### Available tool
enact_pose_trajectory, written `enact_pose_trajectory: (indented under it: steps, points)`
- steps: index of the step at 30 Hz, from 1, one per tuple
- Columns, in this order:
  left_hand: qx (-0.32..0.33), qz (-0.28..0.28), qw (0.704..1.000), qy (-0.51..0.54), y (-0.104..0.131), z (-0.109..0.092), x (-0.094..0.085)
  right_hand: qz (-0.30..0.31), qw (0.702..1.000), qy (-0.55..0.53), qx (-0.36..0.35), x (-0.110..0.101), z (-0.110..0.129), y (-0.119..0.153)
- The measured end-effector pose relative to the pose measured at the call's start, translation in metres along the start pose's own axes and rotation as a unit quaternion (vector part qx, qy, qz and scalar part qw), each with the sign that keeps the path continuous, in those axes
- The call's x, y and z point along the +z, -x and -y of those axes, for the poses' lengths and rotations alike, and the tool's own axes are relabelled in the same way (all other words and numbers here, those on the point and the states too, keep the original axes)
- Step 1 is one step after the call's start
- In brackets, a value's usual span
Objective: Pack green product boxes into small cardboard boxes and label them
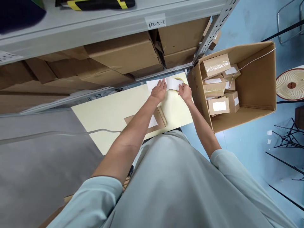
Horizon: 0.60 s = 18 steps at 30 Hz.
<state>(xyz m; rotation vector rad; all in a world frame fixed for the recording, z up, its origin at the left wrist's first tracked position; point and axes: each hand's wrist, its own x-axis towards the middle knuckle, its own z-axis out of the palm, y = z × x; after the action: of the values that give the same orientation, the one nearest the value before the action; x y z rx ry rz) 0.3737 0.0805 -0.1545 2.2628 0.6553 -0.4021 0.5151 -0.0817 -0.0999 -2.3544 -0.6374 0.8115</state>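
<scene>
My left hand [159, 90] lies with outstretched fingers on a white paper label strip [174, 83] at the far side of the pale yellow tabletop [111, 109]. At the strip's right end, my right hand [185, 92] pinches the paper between thumb and fingers. Part of a yellow ring-like edge [182, 79] shows behind the strip; the rest is hidden. Nearer my body, a small cardboard box [162, 117] with a white label sits on the tabletop, partly covered by my left forearm.
A large open carton [255, 85] with several labelled small boxes [218, 106] stands to the right. Metal shelving [114, 31] holding cardboard boxes [123, 53] runs along the far side. A grey cable [71, 133] crosses the left. A round fan [291, 85] is at far right.
</scene>
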Motion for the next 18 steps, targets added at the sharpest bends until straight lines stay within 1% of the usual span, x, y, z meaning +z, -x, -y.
enact_pose_trajectory:
  steps: [2, 3, 5, 7, 9, 11, 13, 14, 16, 18]
  points:
    - [-0.007, 0.011, 1.000, -0.005, 0.000, -0.003, -0.001, -0.050, 0.993, -0.064, 0.085, -0.010, -0.010, 0.018]
    - [-0.011, 0.016, 1.000, -0.009, 0.001, -0.005, -0.001, -0.083, 0.985, -0.102, 0.115, -0.016, -0.016, 0.029]
    - [-0.018, 0.020, 1.000, -0.009, 0.002, -0.008, -0.002, -0.138, 0.969, -0.164, 0.126, -0.030, -0.025, 0.053]
    - [-0.017, 0.009, 1.000, 0.015, 0.003, -0.010, -0.004, -0.159, 0.959, -0.205, 0.111, -0.040, -0.029, 0.076]
    - [-0.016, -0.034, 0.997, 0.069, 0.009, -0.013, -0.009, -0.148, 0.958, -0.227, 0.090, -0.045, -0.025, 0.096]
    - [-0.027, -0.117, 0.982, 0.143, 0.023, -0.019, -0.016, -0.119, 0.962, -0.237, 0.066, -0.042, -0.015, 0.113]
    - [-0.051, -0.204, 0.950, 0.231, 0.051, -0.027, -0.022, -0.089, 0.966, -0.241, 0.038, -0.034, -0.002, 0.128]
    - [-0.063, -0.233, 0.929, 0.280, 0.070, -0.031, -0.025, -0.073, 0.968, -0.241, 0.021, -0.028, 0.004, 0.136]
    - [-0.094, -0.242, 0.880, 0.397, 0.116, -0.038, -0.029, -0.036, 0.973, -0.227, -0.032, -0.014, 0.015, 0.154]
    - [-0.120, -0.239, 0.831, 0.487, 0.167, -0.039, -0.029, 0.004, 0.976, -0.192, -0.108, 0.002, 0.022, 0.174]
